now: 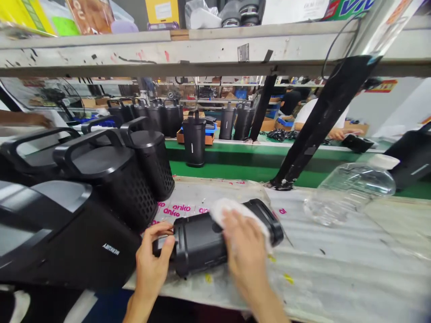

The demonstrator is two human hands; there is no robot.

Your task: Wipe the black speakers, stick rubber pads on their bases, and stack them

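Note:
A black speaker with a handle lies on its side on the covered worktable. My left hand grips its left end, thumb on the near side and fingers over the top. My right hand presses a white cloth against the speaker's upper side, near the right end. The cloth lies under the fingers and sticks out around them. Part of the speaker's right half is hidden by the hand and cloth.
Several black speakers stand close together at the left, the nearest one tilted. A clear plastic bottle lies at the right. A slanted black post rises behind the table. Beyond, a green conveyor carries a black speaker; people work farther back.

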